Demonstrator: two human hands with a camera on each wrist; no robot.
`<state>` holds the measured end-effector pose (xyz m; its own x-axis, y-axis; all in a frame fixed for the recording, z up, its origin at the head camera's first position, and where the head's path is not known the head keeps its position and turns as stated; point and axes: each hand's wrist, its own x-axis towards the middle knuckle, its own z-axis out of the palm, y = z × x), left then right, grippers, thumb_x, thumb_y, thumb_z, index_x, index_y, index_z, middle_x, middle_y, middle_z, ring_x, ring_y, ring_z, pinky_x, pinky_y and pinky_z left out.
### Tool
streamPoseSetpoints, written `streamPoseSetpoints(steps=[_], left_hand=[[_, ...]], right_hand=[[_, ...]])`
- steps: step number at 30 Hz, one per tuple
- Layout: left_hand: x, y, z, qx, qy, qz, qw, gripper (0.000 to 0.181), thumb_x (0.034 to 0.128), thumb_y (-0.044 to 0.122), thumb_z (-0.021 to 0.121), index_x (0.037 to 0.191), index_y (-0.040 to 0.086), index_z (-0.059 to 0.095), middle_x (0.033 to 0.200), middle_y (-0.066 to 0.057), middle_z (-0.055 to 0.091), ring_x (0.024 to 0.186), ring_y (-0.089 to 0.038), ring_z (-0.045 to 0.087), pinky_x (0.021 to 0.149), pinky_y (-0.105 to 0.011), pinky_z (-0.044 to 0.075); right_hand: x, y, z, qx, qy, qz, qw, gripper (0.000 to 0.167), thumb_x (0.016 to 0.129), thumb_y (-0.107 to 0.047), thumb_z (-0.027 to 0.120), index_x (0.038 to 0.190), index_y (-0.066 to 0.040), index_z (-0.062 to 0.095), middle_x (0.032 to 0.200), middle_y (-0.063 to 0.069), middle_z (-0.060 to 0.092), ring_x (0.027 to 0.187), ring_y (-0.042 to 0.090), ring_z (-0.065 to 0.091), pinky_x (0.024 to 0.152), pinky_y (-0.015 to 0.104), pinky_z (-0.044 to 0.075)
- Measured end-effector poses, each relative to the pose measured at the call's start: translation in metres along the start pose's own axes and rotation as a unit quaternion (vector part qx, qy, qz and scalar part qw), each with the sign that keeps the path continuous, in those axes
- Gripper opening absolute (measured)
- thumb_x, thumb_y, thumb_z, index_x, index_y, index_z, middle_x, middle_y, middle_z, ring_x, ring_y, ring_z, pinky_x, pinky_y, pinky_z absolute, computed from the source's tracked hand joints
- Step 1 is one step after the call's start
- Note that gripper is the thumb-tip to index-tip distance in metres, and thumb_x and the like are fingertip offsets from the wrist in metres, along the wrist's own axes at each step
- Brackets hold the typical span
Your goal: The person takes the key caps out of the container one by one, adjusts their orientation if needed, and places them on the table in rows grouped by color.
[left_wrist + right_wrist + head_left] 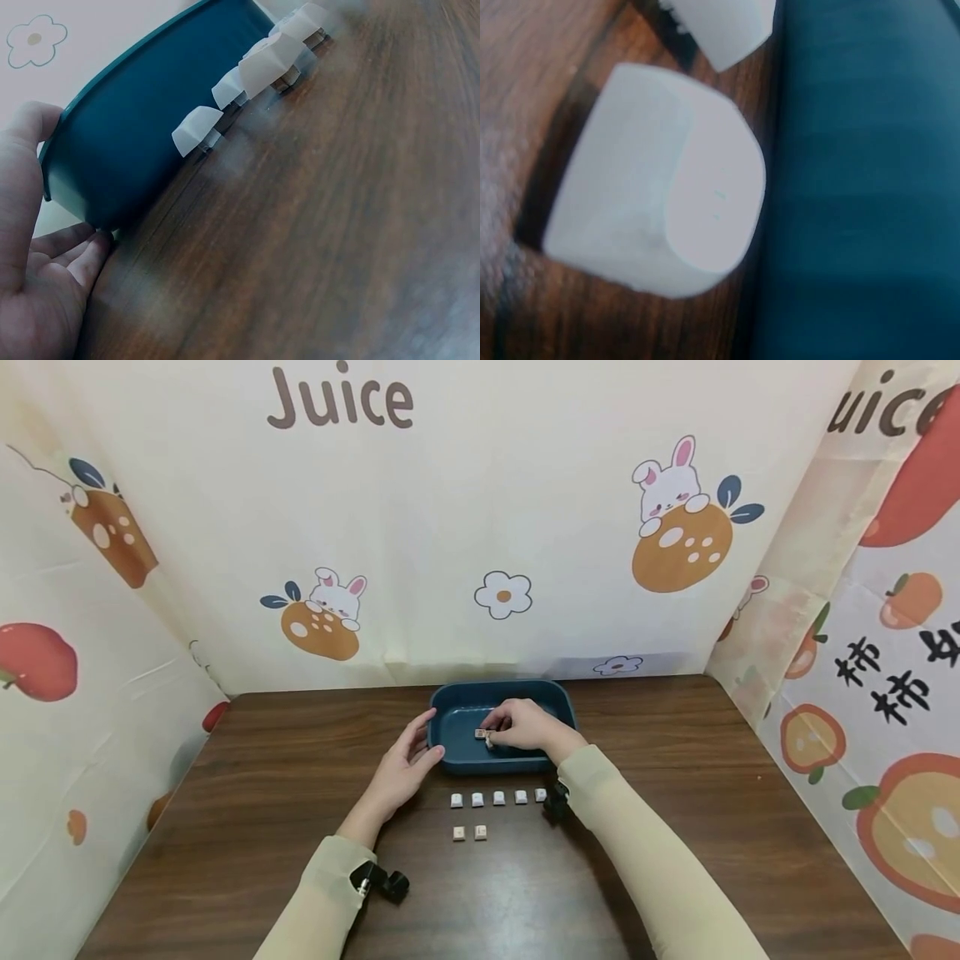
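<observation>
A dark teal tray (498, 768) stands at the back of the table. My left hand (400, 774) holds its front left corner, and in the left wrist view the thumb lies at the rim with other fingers low by the base. Inside the tray, my right hand (525, 727) pinches a small pale keycap (489, 742) between thumb and fingers. Beside those fingertips lies another keycap (479, 734). In front of the tray, several white keycaps (498, 798) form a row. The right wrist view shows one keycap (652, 180) close up; the right hand is outside that view.
Two beige keycaps (469, 833) sit side by side nearer the front of the brown wooden table (300, 777). Printed curtains (450, 527) enclose the back and sides. A black wrist camera (555, 803) on the right sleeve hangs close to the row's right end.
</observation>
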<state>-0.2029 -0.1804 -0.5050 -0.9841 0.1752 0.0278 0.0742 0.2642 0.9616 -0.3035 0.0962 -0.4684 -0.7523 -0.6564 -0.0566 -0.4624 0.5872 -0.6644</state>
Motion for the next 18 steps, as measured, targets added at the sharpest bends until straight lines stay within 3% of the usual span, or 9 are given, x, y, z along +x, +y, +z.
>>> streamPoseSetpoints(steps=[18], left_hand=[[0.0004,-0.003,-0.0014,-0.003,-0.003,0.0,1.0,0.065,0.1108,0.027,0.069,0.169,0.035,0.04,0.165,-0.018,0.047,0.152,-0.037,0.049,0.125,-0.052,0.04]], right_hand=[[0.0001,0.0014,0.0025,0.018,0.004,0.009,0.9998,0.008,0.101,-0.011,0.074,0.105,-0.011,0.081,0.098,-0.002,0.076,0.088,0.013,0.069,0.084,0.033,0.062]])
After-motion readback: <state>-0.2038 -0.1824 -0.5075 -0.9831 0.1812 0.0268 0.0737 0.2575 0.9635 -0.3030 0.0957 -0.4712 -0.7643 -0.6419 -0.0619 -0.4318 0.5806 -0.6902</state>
